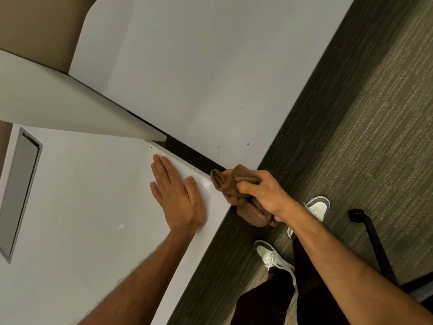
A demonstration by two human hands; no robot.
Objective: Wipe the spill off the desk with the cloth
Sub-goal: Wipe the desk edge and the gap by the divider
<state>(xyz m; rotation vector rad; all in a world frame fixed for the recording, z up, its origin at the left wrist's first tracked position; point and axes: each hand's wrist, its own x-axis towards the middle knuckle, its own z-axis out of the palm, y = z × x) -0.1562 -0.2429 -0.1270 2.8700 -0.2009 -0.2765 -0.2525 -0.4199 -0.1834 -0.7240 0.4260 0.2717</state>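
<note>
My right hand [262, 195] grips a bunched brown cloth [232, 191] just off the corner of the near white desk [82, 207], over the gap and the carpet. My left hand [175, 195] lies flat with straight fingers on the near desk close to its corner. A second white desk [187, 66] stands beyond the gap. Small brown spots [248, 144] dot its surface near the front edge, with a few more specks [241, 104] further up.
A white divider panel [58, 102] runs between the two desks. A grey cable hatch [18, 191] is set into the near desk at the left. Dark carpet [351, 113] lies to the right, with my white shoes [274, 256] and a black chair leg [372, 242].
</note>
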